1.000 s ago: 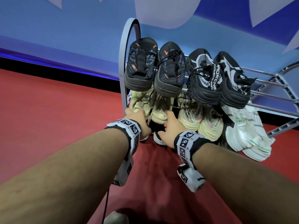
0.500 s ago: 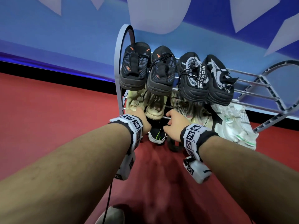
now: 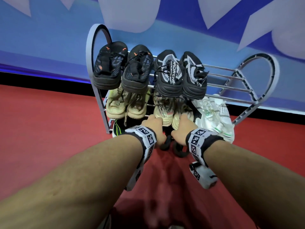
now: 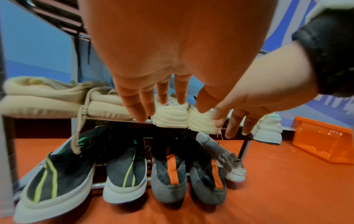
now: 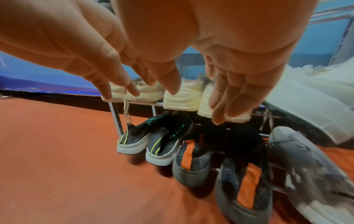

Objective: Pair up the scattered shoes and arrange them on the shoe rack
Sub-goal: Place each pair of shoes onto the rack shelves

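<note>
At frame centre, the left hand (image 3: 154,128) and right hand (image 3: 182,129) are held open with straight fingers against the heels of the cream shoes (image 4: 184,116) on the middle tier of the shoe rack (image 3: 90,63); nothing is gripped.

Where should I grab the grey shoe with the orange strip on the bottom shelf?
Judging by its pose, take the grey-and-orange shoe by its heel, from the front: the heel overhangs the lower rail toward you, while its toe is tucked beneath the cream shoes.
</note>
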Available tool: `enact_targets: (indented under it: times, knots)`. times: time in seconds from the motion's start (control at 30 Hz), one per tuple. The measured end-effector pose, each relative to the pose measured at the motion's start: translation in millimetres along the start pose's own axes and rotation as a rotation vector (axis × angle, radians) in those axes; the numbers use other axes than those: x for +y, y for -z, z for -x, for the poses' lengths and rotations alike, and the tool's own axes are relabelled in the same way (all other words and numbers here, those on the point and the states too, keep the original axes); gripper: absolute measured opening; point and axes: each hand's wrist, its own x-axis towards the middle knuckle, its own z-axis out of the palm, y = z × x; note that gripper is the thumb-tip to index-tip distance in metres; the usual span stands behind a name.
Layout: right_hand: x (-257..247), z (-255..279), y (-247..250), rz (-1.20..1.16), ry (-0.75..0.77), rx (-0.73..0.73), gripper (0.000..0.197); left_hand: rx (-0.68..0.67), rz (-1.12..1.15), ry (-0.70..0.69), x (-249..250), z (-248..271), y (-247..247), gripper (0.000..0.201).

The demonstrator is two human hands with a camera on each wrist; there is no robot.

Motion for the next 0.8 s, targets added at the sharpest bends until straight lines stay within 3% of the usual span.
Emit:
enact_targets:
  times: [0.23, 0.5, 0.67, 0.73, 0.8]
  knots:
    - [28, -11, -7, -0.059, -0.081, -0.007, 0.072, -0.036, -0.056, -0.040, 10, -20, -10, 0.049]
    - [25, -15, -22, -0.147, -0.113, 0.001, 0.100, -0.110, -0.124, -0.055, 4, -42, -5, 0.044]
    - [31, -11, -21, -0.159, -0.086, -0.028, 0.101, -0.089, -0.147, -0.038, 21, -47, -11, 0.023]
    - [32, -10, -20, -0.177, -0.086, -0.060, 0.101, -0.086, -0.166, -0.042, 24, -48, -12, 0.021]
    - [33, -9, -20, -0.167, -0.083, -0.085, 0.098, -0.139, -0.192, -0.081, 18, -52, -10, 0.032]
